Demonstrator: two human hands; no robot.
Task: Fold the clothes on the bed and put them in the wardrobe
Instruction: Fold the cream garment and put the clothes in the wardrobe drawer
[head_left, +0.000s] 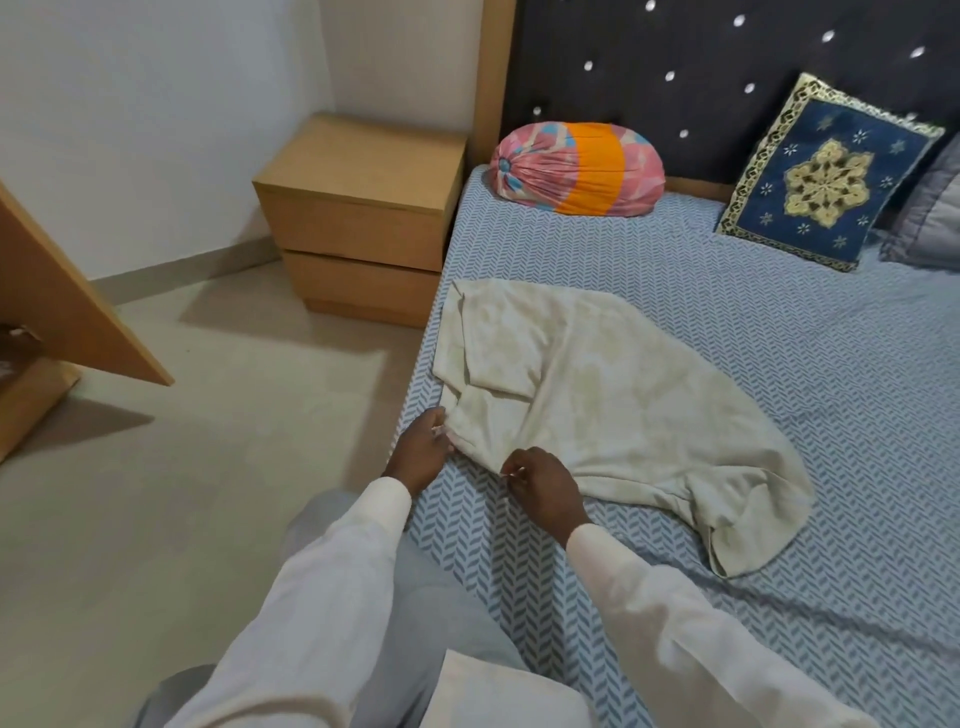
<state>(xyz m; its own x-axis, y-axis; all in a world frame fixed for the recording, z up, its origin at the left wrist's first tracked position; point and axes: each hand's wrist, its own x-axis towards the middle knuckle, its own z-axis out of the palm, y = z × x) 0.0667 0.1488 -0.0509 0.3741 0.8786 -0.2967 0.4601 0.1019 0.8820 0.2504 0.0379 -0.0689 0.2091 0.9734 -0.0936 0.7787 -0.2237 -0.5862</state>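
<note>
Lying limp near the left edge of the bed (779, 364): cream garment (597, 395), likely light and floppy. Pinching its near hem with left hand (418, 452) and right hand (543, 486), fingers closed, probably best grip.

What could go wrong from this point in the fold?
1. The garment lies close to the bed's left edge; a pull by the left hand could drag it off toward the floor.
2. Both hands, with the right hand, pinch only the near hem, so the far end, bunched and curled, may fold in crooked.
3. One part is already doubled over near the top left, so wrinkles may get trapped.
</note>
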